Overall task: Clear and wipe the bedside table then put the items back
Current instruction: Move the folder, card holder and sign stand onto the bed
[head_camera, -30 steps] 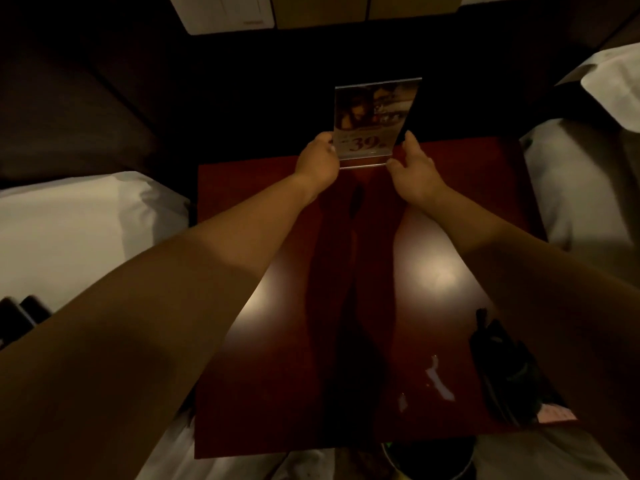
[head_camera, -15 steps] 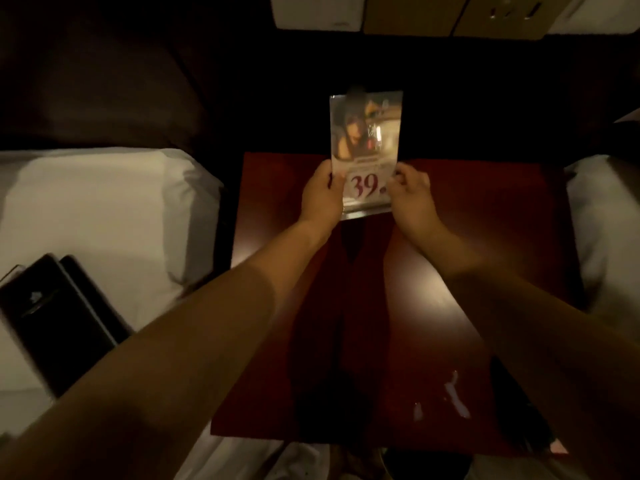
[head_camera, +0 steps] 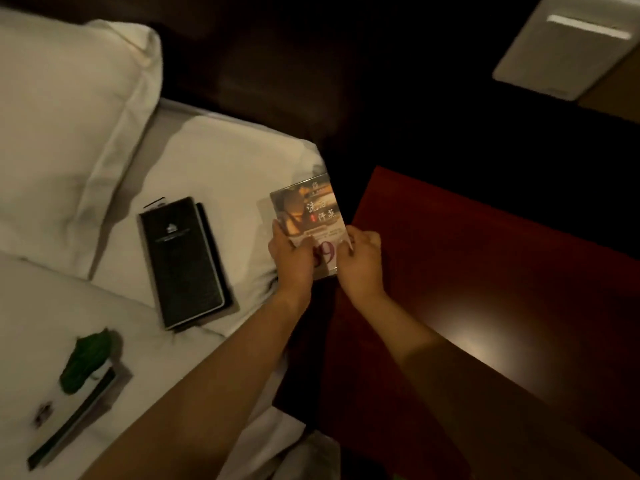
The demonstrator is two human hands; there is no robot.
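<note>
You are gripping the clear sign stand (head_camera: 308, 209) by its lower end. Your left hand (head_camera: 292, 258) is pinching the left edge, thumb lying across the front. Your right hand (head_camera: 362, 263) is pinching the right edge, fingers curled.

The stand is sitting over the edge of the white bed (head_camera: 225, 168), just beside the left side of the red-brown bedside table (head_camera: 502, 271) and off its top. Whether it is touching the sheet, cannot tell.

The card is showing pale Chinese characters, too blurred to read, and a large red "9". Your left thumb is covering whatever comes before it.

A black folder (head_camera: 183, 261) with a small white logo is lying on the bed near a pillow (head_camera: 62, 116).
</note>
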